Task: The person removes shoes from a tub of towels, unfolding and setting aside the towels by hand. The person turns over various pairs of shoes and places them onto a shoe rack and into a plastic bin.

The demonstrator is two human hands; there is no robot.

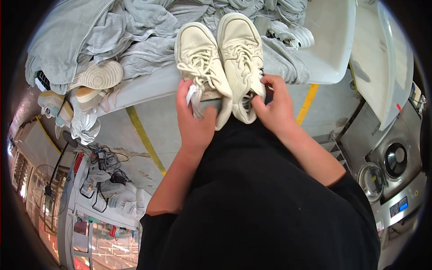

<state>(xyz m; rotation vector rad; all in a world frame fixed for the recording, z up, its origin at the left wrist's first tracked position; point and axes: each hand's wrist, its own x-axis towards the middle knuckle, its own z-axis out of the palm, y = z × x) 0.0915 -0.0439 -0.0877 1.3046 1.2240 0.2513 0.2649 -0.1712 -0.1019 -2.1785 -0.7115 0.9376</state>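
Note:
Two cream lace-up sneakers lie side by side, toes pointing away from me, partly over grey towels and the tub's near edge. My left hand (196,112) grips the left sneaker (196,47) by its collar, with the thumb at the opening and the fingers on the outer side. Closed round the heel end of the right sneaker (238,45) is my right hand (271,104), its thumb near the opening. Both shoes have their laces in, and their heels are close to my black clothing.
Grey towels (148,49) are heaped in a white tub (330,49). Other shoes, one with its sole (101,75) showing, sit at the left edge, and a white shoe (292,35) lies behind. A white bench (121,216) stands lower left, a steel machine (391,180) at right.

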